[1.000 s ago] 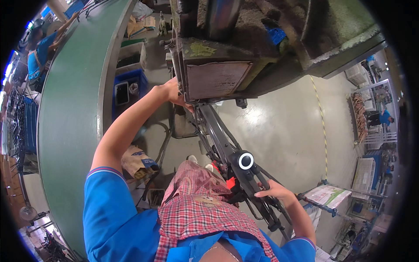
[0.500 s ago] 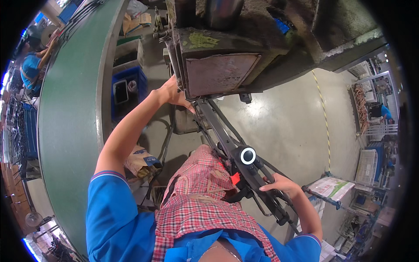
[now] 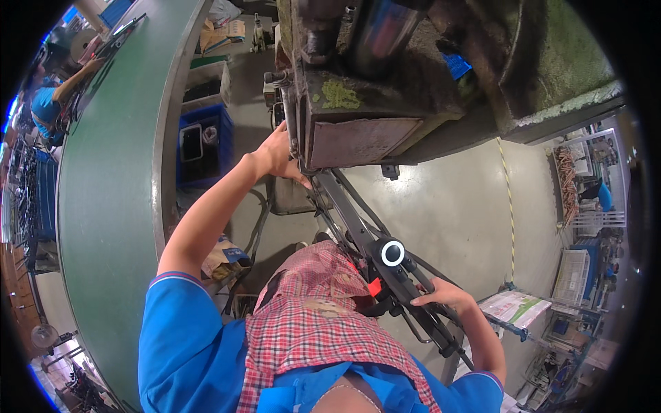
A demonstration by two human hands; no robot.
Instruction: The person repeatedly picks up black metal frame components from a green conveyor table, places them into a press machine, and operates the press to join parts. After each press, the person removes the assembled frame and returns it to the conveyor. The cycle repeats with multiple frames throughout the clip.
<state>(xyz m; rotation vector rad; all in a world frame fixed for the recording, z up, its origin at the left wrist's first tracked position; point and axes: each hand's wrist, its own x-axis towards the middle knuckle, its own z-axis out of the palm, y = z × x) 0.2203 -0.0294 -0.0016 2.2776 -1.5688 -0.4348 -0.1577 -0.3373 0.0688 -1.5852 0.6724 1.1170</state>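
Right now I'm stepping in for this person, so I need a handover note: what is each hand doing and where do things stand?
Left hand: raised, fingers at the lower left edge of the grey machine block, where the long black frame runs in under it.
Right hand: gripping the frame's near end, past the white ring.
Done: frame end sits at the machine.
Left: cannot tell whether it is seated; check before letting go.
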